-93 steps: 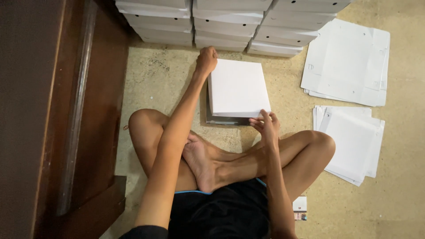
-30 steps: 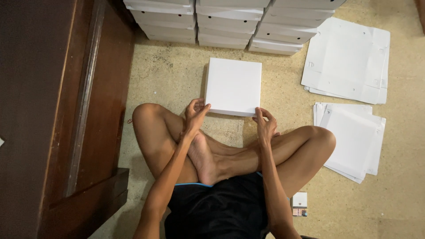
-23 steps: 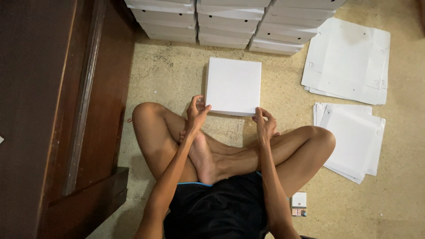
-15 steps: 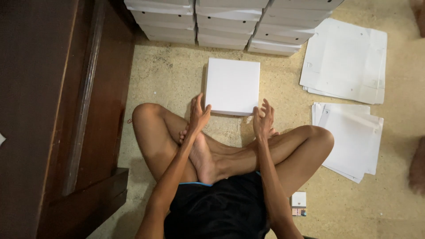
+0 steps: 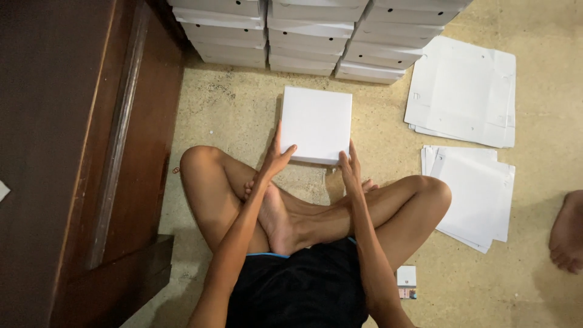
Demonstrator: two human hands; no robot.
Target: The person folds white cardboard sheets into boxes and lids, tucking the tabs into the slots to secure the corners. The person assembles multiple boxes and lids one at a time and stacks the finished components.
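Observation:
I sit cross-legged on the floor, looking down. A closed white square box (image 5: pixel 316 123) lies on the floor in front of my knees. My left hand (image 5: pixel 277 157) grips its near left corner, thumb on top. On the near right edge rests my right hand (image 5: pixel 350 169), fingers up along the box's side. Both hands hold the box between them.
Stacks of closed white boxes (image 5: pixel 313 33) line the far edge. Flat white cardboard sheets (image 5: pixel 463 91) lie at the right, with a second pile (image 5: pixel 477 191) nearer. A dark wooden cabinet (image 5: pixel 73 152) stands at left. Another person's foot (image 5: pixel 568 234) shows at right. A small card (image 5: pixel 406 281) lies by my thigh.
The earlier stack under my hands is now one closed box. My left hand came back from the far edge, and both hands have moved forward onto the box's near corners.

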